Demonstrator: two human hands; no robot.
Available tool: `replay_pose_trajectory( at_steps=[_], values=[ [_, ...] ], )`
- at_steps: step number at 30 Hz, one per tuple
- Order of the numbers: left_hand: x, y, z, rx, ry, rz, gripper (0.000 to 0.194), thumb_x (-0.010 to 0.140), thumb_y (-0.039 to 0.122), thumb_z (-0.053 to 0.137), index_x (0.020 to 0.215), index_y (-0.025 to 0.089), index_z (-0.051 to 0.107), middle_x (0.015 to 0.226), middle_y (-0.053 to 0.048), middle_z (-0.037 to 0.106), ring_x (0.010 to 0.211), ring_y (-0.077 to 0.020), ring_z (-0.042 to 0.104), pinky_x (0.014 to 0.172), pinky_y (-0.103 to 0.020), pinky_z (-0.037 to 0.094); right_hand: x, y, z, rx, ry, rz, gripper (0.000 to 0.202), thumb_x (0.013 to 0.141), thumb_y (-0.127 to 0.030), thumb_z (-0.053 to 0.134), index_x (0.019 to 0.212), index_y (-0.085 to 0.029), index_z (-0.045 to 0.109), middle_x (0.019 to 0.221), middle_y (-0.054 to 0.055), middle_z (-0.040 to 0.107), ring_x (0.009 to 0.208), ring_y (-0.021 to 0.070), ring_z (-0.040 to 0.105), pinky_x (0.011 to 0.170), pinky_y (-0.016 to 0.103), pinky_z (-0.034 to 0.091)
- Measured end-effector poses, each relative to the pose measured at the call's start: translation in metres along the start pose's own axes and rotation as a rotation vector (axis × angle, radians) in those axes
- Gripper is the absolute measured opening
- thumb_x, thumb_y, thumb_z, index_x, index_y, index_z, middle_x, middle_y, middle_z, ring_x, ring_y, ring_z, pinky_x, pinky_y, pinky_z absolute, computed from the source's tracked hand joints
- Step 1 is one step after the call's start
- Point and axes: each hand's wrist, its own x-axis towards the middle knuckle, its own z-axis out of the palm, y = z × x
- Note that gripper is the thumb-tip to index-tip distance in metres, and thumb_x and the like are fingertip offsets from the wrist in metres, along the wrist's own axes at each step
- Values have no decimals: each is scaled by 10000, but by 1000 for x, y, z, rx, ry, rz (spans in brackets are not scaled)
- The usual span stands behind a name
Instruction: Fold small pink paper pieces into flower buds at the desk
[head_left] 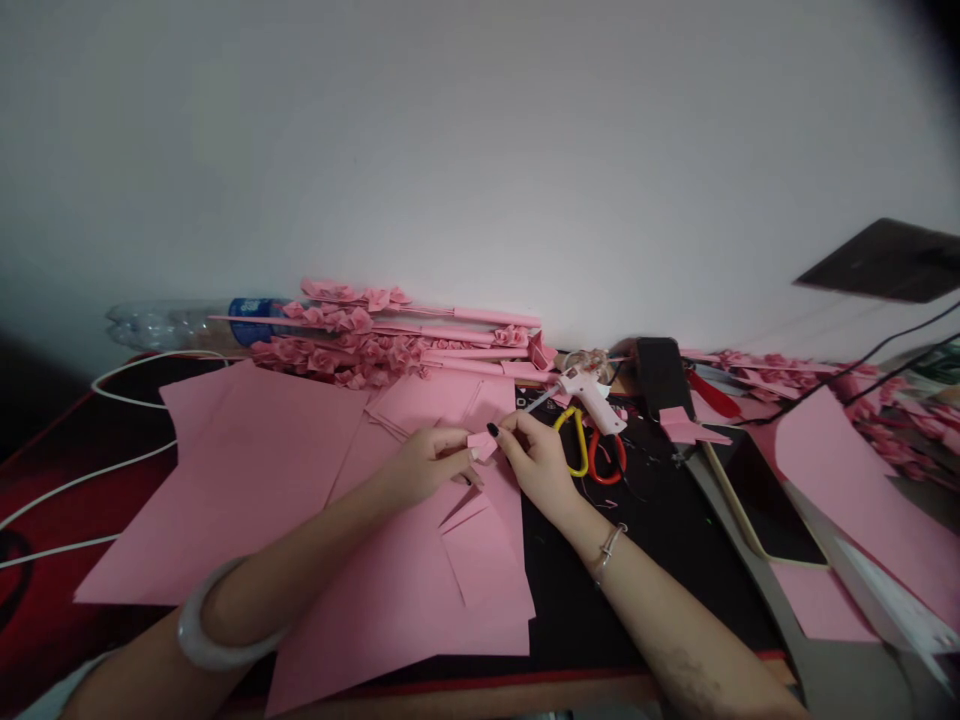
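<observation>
A small folded piece of pink paper (482,445) is pinched between both hands, above the pink sheets in the middle of the desk. My left hand (427,462) grips its left side between thumb and fingers. At its upper right edge, my right hand (534,462) is closed on the same piece with thumb and forefinger. Below the hands lie large pink paper sheets (390,610) and smaller cut pink pieces (484,550), some creased.
Pink paper flowers (375,350) with rolled stems lie along the wall beside a plastic bottle (172,325). To the right are a glue gun (592,395), scissors (606,458) with red and yellow handles, a dark phone (660,372) and a tablet-like device (765,495). A white cable (90,470) curves at left.
</observation>
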Motion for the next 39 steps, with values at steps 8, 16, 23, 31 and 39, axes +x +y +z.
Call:
replay_pose_trajectory(
  at_steps=[8,16,23,31,39],
  values=[
    [1,1,0,-10,57,-79,205,822,264,483,802,114,620,781,-71,700,676,-155,674,683,-280,514,1,-7,-3,0,62,-176,277,855,-155,439,1077,-216,593,1085,84,583,921,182,562,780,326,473],
    [1,-2,-3,-55,34,-4,213,807,329,537,811,136,628,737,-42,682,705,-168,671,688,-293,522,-3,-5,-1,-100,-5,-325,408,834,-97,464,1193,-266,559,1267,86,489,1128,210,488,926,402,419],
    [1,1,-3,-94,31,-24,227,793,354,552,772,136,613,729,-39,675,713,-180,665,688,-308,518,-3,-6,-2,-213,-7,-393,445,832,-98,467,1236,-276,520,1334,82,441,1091,219,493,921,441,409],
    [1,1,-3,-90,44,-37,253,808,366,529,766,131,614,729,-43,674,712,-179,665,699,-306,514,-5,-10,-4,-234,22,-411,470,820,-95,463,1261,-257,488,1360,96,402,1166,242,448,946,462,389],
    [1,-1,-3,-76,65,-17,229,803,356,545,767,139,607,708,-27,658,707,-168,669,694,-297,524,-4,-9,-2,-119,29,-323,395,799,-87,480,1147,-243,584,1305,99,459,1149,231,476,945,435,405]
  ],
)
